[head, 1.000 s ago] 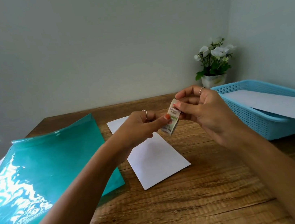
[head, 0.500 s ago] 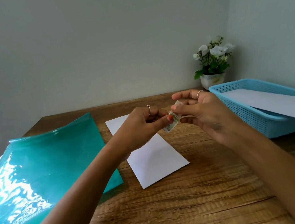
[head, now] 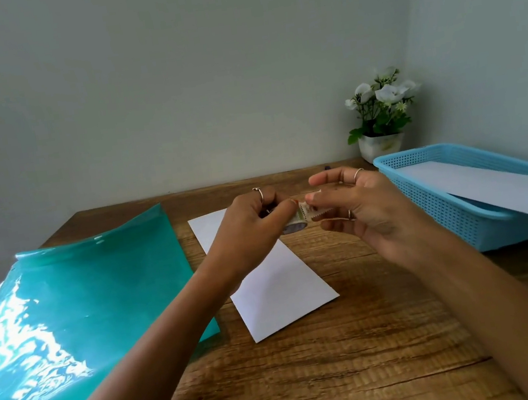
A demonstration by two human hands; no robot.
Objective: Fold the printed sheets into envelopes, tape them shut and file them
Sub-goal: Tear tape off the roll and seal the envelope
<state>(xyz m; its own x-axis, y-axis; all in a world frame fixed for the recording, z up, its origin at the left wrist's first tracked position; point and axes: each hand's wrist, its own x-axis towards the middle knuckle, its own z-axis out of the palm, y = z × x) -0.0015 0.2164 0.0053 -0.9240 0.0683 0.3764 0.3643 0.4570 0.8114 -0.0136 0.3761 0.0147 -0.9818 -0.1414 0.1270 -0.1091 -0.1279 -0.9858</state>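
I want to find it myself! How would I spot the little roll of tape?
Start at the wooden desk and find the white folded sheet lying in its middle. Just above it, two hands meet, the left hand and the right hand. Pinched between them is the tape roll, the only small patterned thing here; the sheet, folder and basket are big and plain.

teal glossy folder (head: 78,314); white envelope (head: 281,285); light blue perforated basket (head: 453,207); brown wood-grain table (head: 346,358); white flowers (head: 383,95).

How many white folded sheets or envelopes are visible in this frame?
2: one white envelope on the table beneath the hands, one long sheet across the blue basket. More may be hidden.
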